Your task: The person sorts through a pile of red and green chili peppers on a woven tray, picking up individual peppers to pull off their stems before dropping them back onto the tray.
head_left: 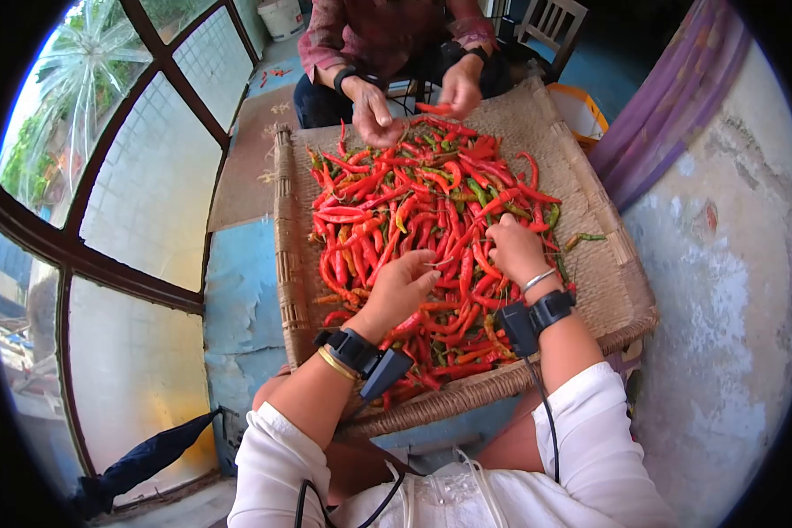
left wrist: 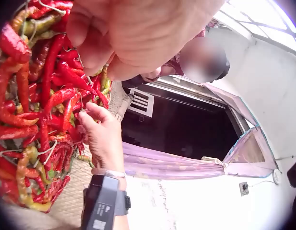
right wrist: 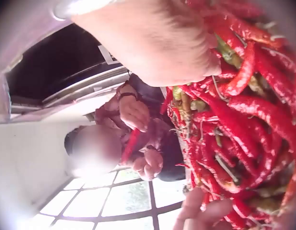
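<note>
A heap of red chili peppers (head_left: 414, 211), some green or orange, covers a woven tray (head_left: 603, 273). Over the near middle of the heap is my left hand (head_left: 400, 290), its fingers loosely bent, with thumb and forefinger apart. In the right wrist view its fingers (right wrist: 191, 206) show blurred beside the peppers. My right hand (head_left: 515, 251) is at the heap's right side, fingers curled down among the peppers. The left wrist view shows this right hand (left wrist: 104, 141) with thumb and fingertips pinched at a chili pepper's stem end; the fingers partly hide it.
Across the tray sits another person (head_left: 396, 44), holding a red chili pepper (head_left: 434, 109). Windows (head_left: 141, 158) line the left side, and a rough wall (head_left: 722, 264) stands at right. A purple curtain (head_left: 669, 97) hangs near a white container with an orange rim (head_left: 590, 114).
</note>
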Demonstrator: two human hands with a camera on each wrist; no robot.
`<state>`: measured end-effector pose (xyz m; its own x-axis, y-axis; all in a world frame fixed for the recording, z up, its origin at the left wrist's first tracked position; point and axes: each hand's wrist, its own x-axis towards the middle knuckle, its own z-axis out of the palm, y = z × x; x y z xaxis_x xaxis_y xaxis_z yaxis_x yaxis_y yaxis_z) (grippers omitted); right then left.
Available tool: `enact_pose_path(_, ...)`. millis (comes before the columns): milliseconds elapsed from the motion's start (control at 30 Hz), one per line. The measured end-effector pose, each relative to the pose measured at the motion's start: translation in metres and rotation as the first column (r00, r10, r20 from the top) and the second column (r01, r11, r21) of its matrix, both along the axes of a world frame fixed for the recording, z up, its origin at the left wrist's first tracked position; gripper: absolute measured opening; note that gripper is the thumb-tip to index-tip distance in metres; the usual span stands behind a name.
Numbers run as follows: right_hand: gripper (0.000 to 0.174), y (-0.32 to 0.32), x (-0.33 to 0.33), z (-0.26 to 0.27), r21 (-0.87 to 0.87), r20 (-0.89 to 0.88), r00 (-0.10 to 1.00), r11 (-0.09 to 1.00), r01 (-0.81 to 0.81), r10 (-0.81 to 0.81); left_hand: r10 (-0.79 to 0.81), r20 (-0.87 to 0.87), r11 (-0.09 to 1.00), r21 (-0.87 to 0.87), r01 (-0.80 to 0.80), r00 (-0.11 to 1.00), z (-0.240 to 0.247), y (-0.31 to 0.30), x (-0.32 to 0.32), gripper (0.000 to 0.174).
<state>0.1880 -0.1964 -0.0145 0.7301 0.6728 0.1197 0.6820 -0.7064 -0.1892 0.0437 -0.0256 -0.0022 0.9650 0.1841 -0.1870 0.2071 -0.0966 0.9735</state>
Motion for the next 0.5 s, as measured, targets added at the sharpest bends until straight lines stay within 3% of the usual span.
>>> enact_pose_path(167,0.002,0.002,-0.001,0.003,-0.143,0.114,0.993,0.989,0.040,-0.023,-0.055,0.023,0.993,0.103,0.052,0.998,-0.012,-0.001,-0.001,0.029)
enact_pose_path(233,0.004,0.002,-0.004,0.016,-0.116,0.146,0.989,0.993,0.016,0.001,-0.074,0.030,0.992,0.107,0.070,0.997,-0.015,-0.001,-0.001,0.030)
enact_pose_path(333,0.007,0.013,-0.024,0.044,0.181,0.125,0.992,0.984,-0.010,-0.013,-0.076,0.011,0.987,0.142,0.073,0.997,-0.009,-0.003,-0.002,0.033)
enact_pose_path(433,0.008,0.024,-0.042,0.048,0.554,-0.229,0.943,0.829,-0.079,0.243,-0.066,0.070,0.992,0.114,0.057,0.995,-0.001,-0.010,-0.003,0.033)
enact_pose_path(500,0.009,0.027,-0.055,0.050,0.611,-0.492,0.812,0.789,0.066,0.313,-0.063,0.138,0.996,0.073,0.054,0.988,0.000,-0.010,-0.003,0.033)
